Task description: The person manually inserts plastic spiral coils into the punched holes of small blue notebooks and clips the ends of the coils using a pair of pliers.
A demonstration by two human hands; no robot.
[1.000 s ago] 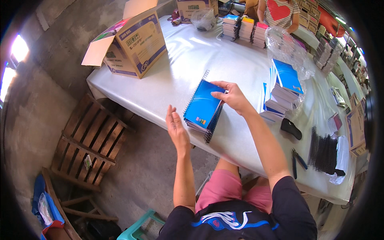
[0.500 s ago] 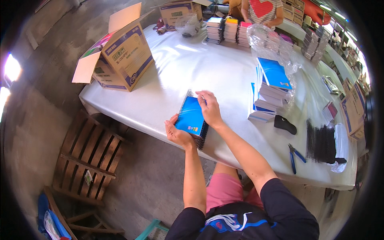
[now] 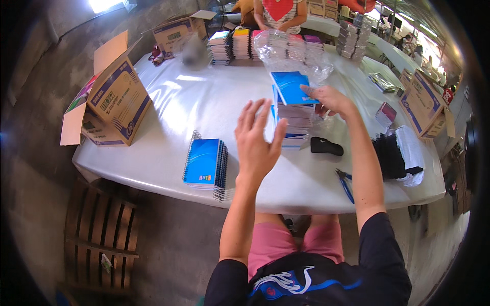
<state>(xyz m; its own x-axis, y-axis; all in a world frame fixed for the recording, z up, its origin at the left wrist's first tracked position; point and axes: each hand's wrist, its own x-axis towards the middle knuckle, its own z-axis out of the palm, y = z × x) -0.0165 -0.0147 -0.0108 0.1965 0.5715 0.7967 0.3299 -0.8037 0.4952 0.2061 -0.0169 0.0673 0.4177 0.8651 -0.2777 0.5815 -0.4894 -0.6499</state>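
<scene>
My right hand [image 3: 329, 100] is at the upper right of a stack of blue-covered notebooks [image 3: 294, 115], thumb on the cover and fingers at the side edge, gripping the top blue notebook [image 3: 291, 85]. My left hand [image 3: 259, 136] is raised over the table just left of that stack, fingers spread, holding nothing. Left of it, near the table's front edge, lies a pile of blue spiral notebooks [image 3: 201, 160] with black coils showing at both sides. No coil shows on the stack at my right hand.
Right of the stack lie a black pouch-like item [image 3: 326, 146], blue-handled pliers [image 3: 345, 184] and a bundle of black coils [image 3: 388, 155]. Clear plastic wrap [image 3: 286, 48] sits behind. Open cartons [image 3: 115, 104] stand left and at the back. A person [image 3: 279, 15] stands across the table [image 3: 173, 109].
Both hands have left the spiral notebook pile, which now rests on the table. My right hand has gone to the blue stack; my left has lifted and opened. The view has shifted right.
</scene>
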